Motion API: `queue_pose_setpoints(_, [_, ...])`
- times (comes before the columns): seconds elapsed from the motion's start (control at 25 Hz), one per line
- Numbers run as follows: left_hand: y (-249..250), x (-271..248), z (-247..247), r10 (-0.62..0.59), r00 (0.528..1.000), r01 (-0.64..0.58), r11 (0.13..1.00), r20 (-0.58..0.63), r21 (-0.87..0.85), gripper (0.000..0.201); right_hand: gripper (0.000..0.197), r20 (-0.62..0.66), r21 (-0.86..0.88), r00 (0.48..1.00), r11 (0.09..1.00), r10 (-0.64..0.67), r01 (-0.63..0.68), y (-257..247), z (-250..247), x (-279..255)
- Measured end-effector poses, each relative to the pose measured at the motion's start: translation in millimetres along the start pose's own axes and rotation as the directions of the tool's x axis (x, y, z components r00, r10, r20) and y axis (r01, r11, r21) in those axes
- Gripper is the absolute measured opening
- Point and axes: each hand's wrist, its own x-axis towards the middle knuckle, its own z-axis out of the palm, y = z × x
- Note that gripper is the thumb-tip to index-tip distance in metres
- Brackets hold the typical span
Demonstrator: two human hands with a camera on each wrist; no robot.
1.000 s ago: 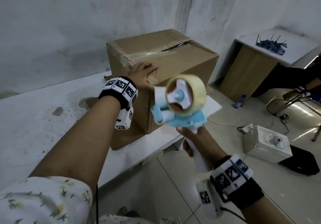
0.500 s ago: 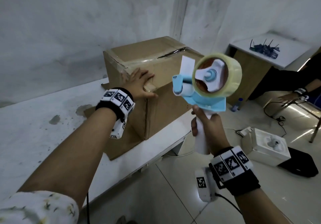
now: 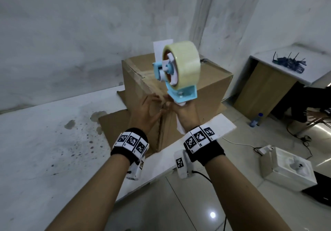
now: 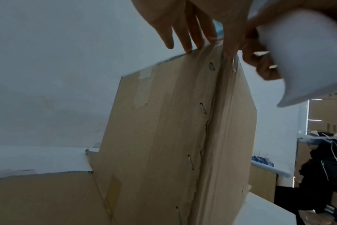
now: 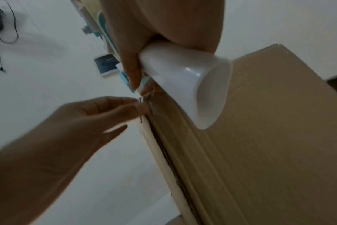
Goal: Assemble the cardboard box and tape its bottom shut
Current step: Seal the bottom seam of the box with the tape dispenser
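Standing assembled on the worktop [image 3: 53, 141], the cardboard box [image 3: 211, 87] has tape [image 3: 146, 77] along its upturned seam. Left hand [image 3: 148, 112] presses straight fingers on the near corner, right hand [image 3: 186, 112] keeps its grip curled round the tape dispenser [image 3: 179, 69]. Looks nearly finished.

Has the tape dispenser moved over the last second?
Yes. Against the cardboard box, the tape dispenser in the right hand has risen and closed in: its roll now overlaps the box's top.

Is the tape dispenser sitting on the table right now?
No, the right hand grips the tape dispenser by its white handle, off the table.
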Motion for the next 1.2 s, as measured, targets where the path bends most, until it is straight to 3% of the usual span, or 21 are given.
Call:
queue_pose_setpoints(0.2, [1.3, -2.9, -0.3, -0.033, 0.999, 0.032, 0.999, -0.035, -0.017, 0.034, 0.031, 0.088, -0.032, 0.996, 0.999, 0.032, -0.029, 20.6, -12.2, 14.6])
queue_pose_setpoints(0.36, [-2.2, -5.4, 6.1, -0.104, 0.990, 0.103, 0.995, -0.094, -0.011, 0.023, 0.036, 0.137, -0.282, 0.981, 0.955, 0.135, -0.092, 21.7, -18.5, 20.6])
queue_pose_setpoints(0.56, [-3.0, -3.4, 2.0, -0.005, 0.998, 0.002, 0.999, -0.064, -0.052, 0.015, 0.029, 0.107, -0.111, 0.992, 0.992, 0.074, -0.062, 24.3, -15.1, 17.7])
queue_pose_setpoints(0.72, [-3.8, -1.3, -1.1, -0.185, 0.982, 0.184, 0.945, 0.024, -0.268, 0.020, 0.030, 0.160, -0.089, 0.987, 0.996, 0.010, 0.005, 20.9, -17.0, 18.3])
queue_pose_setpoints(0.84, [-13.5, -4.4, 10.1, -0.135, 0.991, 0.132, 0.980, -0.011, -0.150, 0.023, 0.027, 0.145, -0.053, 0.989, 0.999, 0.012, -0.005, 23.9, -16.6, 16.3])
queue_pose_setpoints(0.92, [-15.8, -2.0, 14.7, -0.255, 0.967, 0.250, 0.926, 0.017, -0.282, 0.017, 0.028, 0.151, -0.053, 0.988, 0.999, 0.004, 0.004, 25.0, -17.4, 14.5])
queue_pose_setpoints(1.0, [-20.9, 1.5, 16.1, -0.357, 0.931, 0.354, 0.840, 0.072, -0.411, 0.030, 0.030, 0.175, -0.093, 0.985, 0.996, 0.004, 0.013, 25.1, -18.7, 14.5])
queue_pose_setpoints(1.2, [-11.7, -0.7, 17.0, -0.375, 0.918, 0.385, 0.754, 0.133, -0.533, 0.017, 0.026, 0.155, -0.114, 0.988, 0.993, -0.005, 0.023, 20.9, -16.9, 14.3])
